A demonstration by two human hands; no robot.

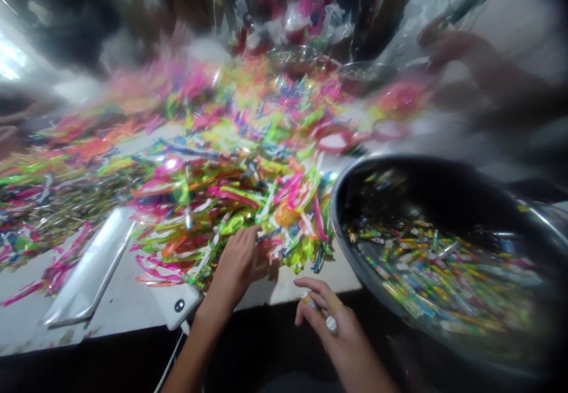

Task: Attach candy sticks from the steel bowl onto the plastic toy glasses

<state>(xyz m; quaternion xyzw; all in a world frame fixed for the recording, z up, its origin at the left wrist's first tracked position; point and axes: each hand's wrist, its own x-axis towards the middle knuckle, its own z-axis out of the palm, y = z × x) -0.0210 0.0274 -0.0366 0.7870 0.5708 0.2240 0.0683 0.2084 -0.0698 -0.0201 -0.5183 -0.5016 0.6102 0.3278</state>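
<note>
So:
- small pale plastic pieces (pixel 320 311) pinched in right hand (pixel 331 322), fingers curled narrow
- left hand (pixel 237 266) open, resting on heap of neon plastic strips (pixel 222 203), directly ahead
- steel basin (pixel 333 215) of printed bits (pixel 426 274) just beyond right hand, which is nearer

A white phone (pixel 178 306) lies near a plastic sleeve (pixel 89 269)

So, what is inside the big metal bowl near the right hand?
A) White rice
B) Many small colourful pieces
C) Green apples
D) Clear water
B. The big metal bowl holds many small colourful pieces spread across its bottom, close to the right hand.
</note>
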